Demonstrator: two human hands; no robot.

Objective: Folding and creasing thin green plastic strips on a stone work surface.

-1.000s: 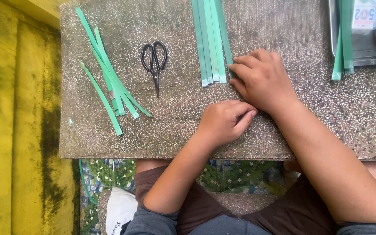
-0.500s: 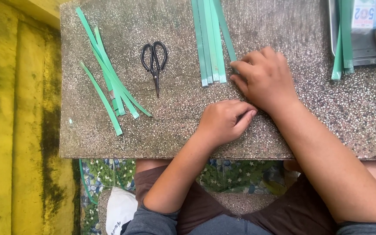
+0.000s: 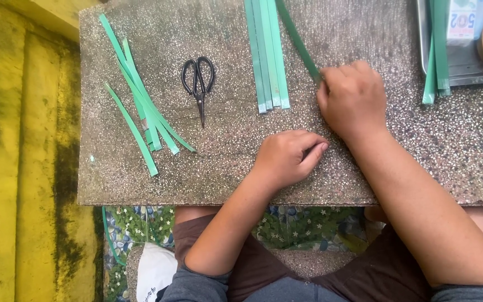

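On the speckled grey stone slab (image 3: 141,184), the right hand (image 3: 353,100) closes its fingers on one long green leaf strip (image 3: 297,42), which slants away toward the far edge. Left of it lies a neat bundle of flat green strips (image 3: 266,56). Nearer, the left hand (image 3: 286,156) rests loosely curled and empty. Small black scissors (image 3: 198,81) lie farther left.

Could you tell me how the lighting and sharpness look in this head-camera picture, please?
In the head view, light is soft and even daylight, with only faint shadows under the right hand and left hand; the scissors and green strips are sharp; no glare shows on the speckled stone table; the tray is cut off by the frame edge.
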